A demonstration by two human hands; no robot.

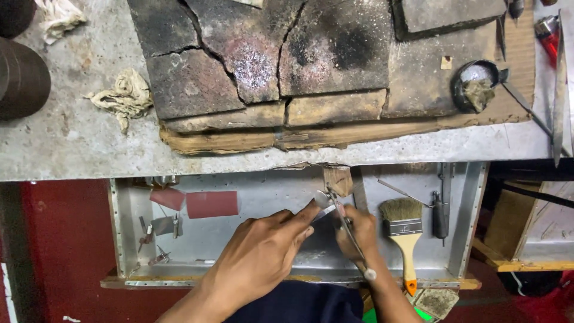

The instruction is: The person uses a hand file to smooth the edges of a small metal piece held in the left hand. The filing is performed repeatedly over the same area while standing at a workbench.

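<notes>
Over a metal drawer tray (125,239), my left hand (257,254) pinches a small flat silvery metal piece (323,212) between thumb and forefinger. The piece sits just below a wooden peg (338,179) that juts from the bench edge. My right hand (359,230) grips a thin metal tool (353,242), like a slim file. Its tip lies across the metal piece, and its white-ended handle points back toward me. The two hands touch at the fingertips.
A paintbrush (403,224) with a wooden handle lies in the tray to the right, and red abrasive sheets (211,204) and small clips to the left. On the bench above are cracked charred blocks (257,54), a small round dish (476,84), rags (122,98) and a red lighter (547,30).
</notes>
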